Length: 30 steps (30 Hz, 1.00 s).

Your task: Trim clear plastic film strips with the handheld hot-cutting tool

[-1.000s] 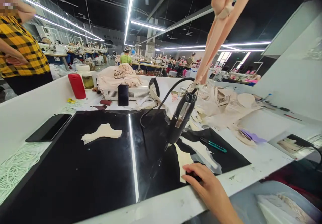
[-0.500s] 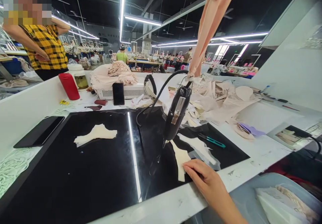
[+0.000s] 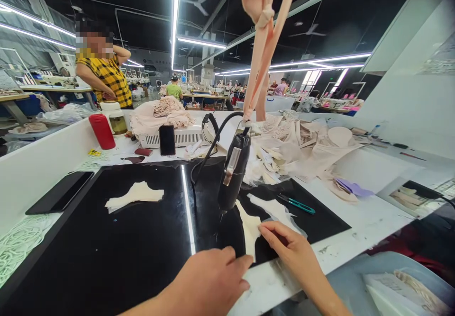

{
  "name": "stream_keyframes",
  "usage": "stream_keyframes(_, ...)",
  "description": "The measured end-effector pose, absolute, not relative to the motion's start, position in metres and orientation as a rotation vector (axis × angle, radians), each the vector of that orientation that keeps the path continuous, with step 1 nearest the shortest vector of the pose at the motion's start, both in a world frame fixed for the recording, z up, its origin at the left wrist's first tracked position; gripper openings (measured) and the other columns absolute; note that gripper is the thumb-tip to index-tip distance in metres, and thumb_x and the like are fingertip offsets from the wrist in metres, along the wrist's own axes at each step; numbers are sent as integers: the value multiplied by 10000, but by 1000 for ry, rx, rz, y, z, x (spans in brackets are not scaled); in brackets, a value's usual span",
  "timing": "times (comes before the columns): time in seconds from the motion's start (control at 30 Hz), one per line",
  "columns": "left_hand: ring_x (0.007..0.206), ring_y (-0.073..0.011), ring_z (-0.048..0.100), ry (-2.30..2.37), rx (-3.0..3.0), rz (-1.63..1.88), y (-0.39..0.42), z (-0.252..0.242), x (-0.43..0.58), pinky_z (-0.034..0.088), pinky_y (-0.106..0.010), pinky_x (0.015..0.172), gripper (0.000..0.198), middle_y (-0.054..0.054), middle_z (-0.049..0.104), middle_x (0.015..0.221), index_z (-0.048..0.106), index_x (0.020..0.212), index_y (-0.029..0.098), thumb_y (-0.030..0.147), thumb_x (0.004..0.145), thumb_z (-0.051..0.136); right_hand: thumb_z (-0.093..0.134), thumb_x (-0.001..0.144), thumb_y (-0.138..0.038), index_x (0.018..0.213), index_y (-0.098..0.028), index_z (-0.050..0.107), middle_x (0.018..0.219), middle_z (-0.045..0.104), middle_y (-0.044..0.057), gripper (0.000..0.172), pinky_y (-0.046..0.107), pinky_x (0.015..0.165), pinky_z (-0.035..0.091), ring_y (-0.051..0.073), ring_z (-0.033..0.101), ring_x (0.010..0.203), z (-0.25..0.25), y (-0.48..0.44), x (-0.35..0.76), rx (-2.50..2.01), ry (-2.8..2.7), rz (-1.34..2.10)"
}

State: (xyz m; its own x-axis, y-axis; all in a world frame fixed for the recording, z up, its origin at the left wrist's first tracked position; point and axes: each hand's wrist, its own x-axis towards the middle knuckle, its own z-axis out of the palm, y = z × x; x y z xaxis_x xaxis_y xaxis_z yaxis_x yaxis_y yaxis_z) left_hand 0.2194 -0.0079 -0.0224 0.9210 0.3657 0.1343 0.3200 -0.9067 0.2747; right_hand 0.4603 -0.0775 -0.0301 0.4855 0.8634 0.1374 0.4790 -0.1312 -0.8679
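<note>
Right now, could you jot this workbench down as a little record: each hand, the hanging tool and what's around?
Left: left hand by the lower end of a cream cut piece; contact hard to tell
Right: right hand at that piece's right edge
Hanging: black tool on peach fabric strips, tip down
Surface: black sheet, with another cream piece to the left and a teal-handled tool to the right
Behind: red bottle, upright phone
Background: person in a checked shirt

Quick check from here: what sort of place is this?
Probably a garment workshop: there's a sewing machine in the left background, a pile of pale cloth, and a shaped cream piece on the black sheet.
</note>
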Motion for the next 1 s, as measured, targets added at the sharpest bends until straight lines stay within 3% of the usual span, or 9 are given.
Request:
stream_keyframes(0.17, 883, -225, 695, 642, 3090, 209, 8, -28, 261, 406, -292, 598, 467, -98, 721, 1049, 605, 1435, 237, 457, 1026, 650, 720, 821, -648, 875, -245, 784, 577, 639, -11, 412, 274, 531, 418, 162, 547, 528, -28, -74, 463, -1736, -1028, 636)
stream_keyframes(0.3, 786, -210, 664, 701, 3083, 215, 7, -34, 268, 336, -318, 580, 454, -70, 717, 965, 647, 1367, 232, 536, 1032, 607, 737, 808, -701, 927, -210, 763, 649, 711, 18, 506, 258, 503, 465, 128, 536, 464, -21, -67, 465, -1630, -914, 735)
stream_keyframes(0.4, 759, -200, 642, 695, 3102, 295, 8, -38, 265, 286, -333, 559, 460, -51, 695, 924, 637, 1362, 231, 542, 1023, 618, 782, 758, -719, 902, -203, 735, 743, 755, 50, 538, 274, 565, 572, 174, 670, 569, -14, -58, 467, -1513, -809, 725)
stream_keyframes(0.53, 757, -191, 631, 652, 3138, 405, 10, -44, 262, 250, -341, 550, 430, -42, 672, 894, 632, 1348, 228, 515, 1029, 612, 820, 732, -700, 918, -228, 682, 991, 788, 69, 526, 303, 746, 656, 267, 786, 952, 4, -46, 473, -1334, -713, 577)
stream_keyframes(0.63, 749, -184, 634, 606, 3104, 450, 12, -43, 261, 276, -329, 554, 389, -38, 676, 921, 623, 1349, 228, 474, 1051, 573, 805, 801, -642, 965, -247, 665, 1050, 778, 45, 449, 305, 871, 640, 248, 770, 1057, 21, -47, 474, -1233, -706, 422)
stream_keyframes(0.73, 757, -197, 652, 570, 3041, 407, 13, -35, 262, 362, -314, 582, 386, -50, 694, 963, 611, 1377, 221, 429, 1056, 557, 753, 878, -611, 995, -243, 684, 1028, 779, 54, 393, 334, 933, 615, 228, 766, 1002, 32, -61, 467, -1181, -747, 307)
stream_keyframes(0.87, 808, -243, 695, 618, 2851, 275, 14, -17, 260, 472, -324, 673, 403, -100, 730, 1026, 602, 1421, 218, 365, 1051, 540, 646, 941, -652, 958, -222, 731, 911, 769, 88, 439, 344, 845, 611, 237, 740, 871, 30, -86, 447, -1193, -952, 317)
stream_keyframes(1.0, 882, -226, 690, 507, 2288, 430, 22, -7, 247, 499, -313, 784, 362, -72, 741, 996, 690, 1268, 239, 413, 1075, 438, 523, 935, -778, 916, -239, 740, 801, 719, 70, 582, 344, 736, 572, 241, 682, 780, 24, -100, 420, -1188, -1147, 452)
